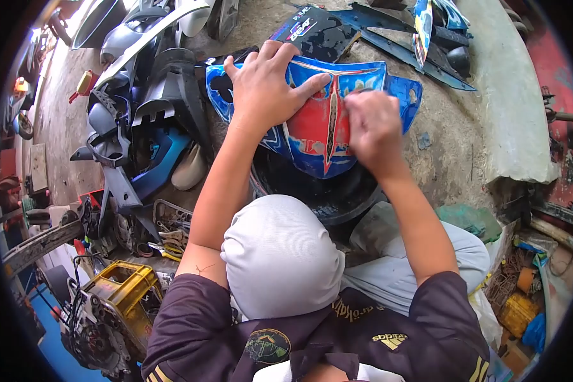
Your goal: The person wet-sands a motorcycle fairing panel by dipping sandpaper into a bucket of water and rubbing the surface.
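A blue and red motorcycle body panel (312, 127) with scratched, worn paint and a dark central slit lies in front of me, over a dark rounded tub-like object (344, 213). My left hand (267, 86) grips the panel's upper left, with fingers at its top edge and the thumb across its face. On the panel's right side is my right hand (375, 127), slightly blurred, with its fingers curled against the surface. Whatever it may hold is hidden under the fingers. A knee in grey cloth (280, 254) rises just below the panel.
Black and blue motorcycle panels (153, 127) are piled at left. Above lie a black panel marked BEAT (312, 32) and long dark plastic parts (414, 51). A yellow crate (124, 286) stands beside engine parts at lower left. A concrete ledge (519, 108) borders the right.
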A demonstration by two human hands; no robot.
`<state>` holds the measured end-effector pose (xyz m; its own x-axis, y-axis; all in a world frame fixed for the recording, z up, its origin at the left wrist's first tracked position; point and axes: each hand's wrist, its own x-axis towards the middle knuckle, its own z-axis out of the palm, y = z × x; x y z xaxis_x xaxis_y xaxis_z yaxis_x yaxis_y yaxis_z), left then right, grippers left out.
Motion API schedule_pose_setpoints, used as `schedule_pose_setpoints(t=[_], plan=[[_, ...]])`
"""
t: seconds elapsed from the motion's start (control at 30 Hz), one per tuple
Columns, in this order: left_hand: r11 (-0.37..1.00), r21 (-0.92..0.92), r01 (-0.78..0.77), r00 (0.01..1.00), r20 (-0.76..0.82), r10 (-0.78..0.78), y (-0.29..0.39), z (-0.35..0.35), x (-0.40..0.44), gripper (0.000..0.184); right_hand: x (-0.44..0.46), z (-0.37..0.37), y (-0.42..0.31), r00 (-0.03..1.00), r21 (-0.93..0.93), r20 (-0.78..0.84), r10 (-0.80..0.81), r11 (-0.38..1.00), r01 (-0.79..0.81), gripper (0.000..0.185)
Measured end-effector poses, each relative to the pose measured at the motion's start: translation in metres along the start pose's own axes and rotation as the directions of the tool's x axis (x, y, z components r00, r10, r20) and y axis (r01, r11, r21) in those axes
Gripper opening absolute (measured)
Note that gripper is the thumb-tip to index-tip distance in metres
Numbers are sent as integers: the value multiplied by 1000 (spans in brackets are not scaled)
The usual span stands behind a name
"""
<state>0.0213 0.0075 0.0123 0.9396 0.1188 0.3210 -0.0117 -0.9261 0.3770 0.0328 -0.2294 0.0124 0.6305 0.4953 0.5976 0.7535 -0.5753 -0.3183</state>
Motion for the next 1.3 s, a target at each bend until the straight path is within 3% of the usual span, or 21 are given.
schedule_pose_setpoints(t=[0.07, 0.17, 0.2, 0.3, 0.33, 0.43, 0.57, 0.7, 0.83, 0.97, 1.0, 1.1, 1.13, 1.23, 1.27, 1.3], plan=[[1000, -6, -15, 1000, -11, 15, 0, 2, 0, 80, 1, -3, 5, 997, -38, 37, -67, 997, 69, 10], [1000, -7, -17, 999, -30, 16, -2, 3, -2, 80, 5, 6, 32, 983, -79, -98, 157, 983, -165, 13], [1000, -1, -12, 1000, -27, 12, -3, 4, -2, 79, 3, 4, 17, 999, -129, -32, 39, 991, -42, 12], [1000, -3, 10, 1000, 12, -10, 3, -1, -2, 76, 4, -7, -4, 994, -117, 86, -71, 990, 81, 12], [1000, -9, 5, 1000, 8, -5, 4, -2, -2, 76, 6, -8, 8, 998, -197, 57, 32, 980, -20, 9], [1000, -3, 12, 1000, 5, -12, 3, -3, -6, 75, 6, 1, 21, 988, -146, -75, 133, 979, -142, 10], [1000, -8, -10, 1000, -1, 10, 5, -3, -5, 75, -5, -9, 4, 982, -15, 87, -165, 986, 167, 14], [1000, -9, -8, 1000, -14, 8, 3, -3, -5, 74, -4, 1, 27, 992, -143, -103, 78, 985, -92, 21], [1000, 0, -4, 1000, 20, 4, 5, -6, -8, 75, -3, -10, 9, 973, -109, 99, -210, 969, 220, 17], [1000, 2, 11, 999, 44, -11, 5, -9, -12, 76, -8, 5, 26, 996, -210, -91, 5, 977, -25, 14], [1000, 8, 13, 998, 58, -13, 6, -10, -13, 77, -11, 5, 11, 986, -137, -45, -163, 978, 156, 12], [1000, 15, 8, 997, 76, -9, 7, -11, -15, 78, -11, -1, 2, 965, -83, 61, -253, 963, 258, 11], [1000, 18, 5, 997, 74, -6, 6, -12, -14, 78, -9, 0, 13, 994, -145, -16, -105, 984, 102, 11], [1000, -15, -6, 998, 69, 7, 2, -11, -10, 82, -13, 13, 21, 983, -152, -164, 83, 982, -108, 11], [1000, 2, 2, 993, 121, -2, 1, -11, -7, 83, -19, 17, 18, 974, -109, -165, -156, 984, 139, 10], [1000, 2, -5, 993, 117, 5, 0, -10, -5, 83, -16, 10, 18, 975, -96, -106, -197, 978, 187, 11]])
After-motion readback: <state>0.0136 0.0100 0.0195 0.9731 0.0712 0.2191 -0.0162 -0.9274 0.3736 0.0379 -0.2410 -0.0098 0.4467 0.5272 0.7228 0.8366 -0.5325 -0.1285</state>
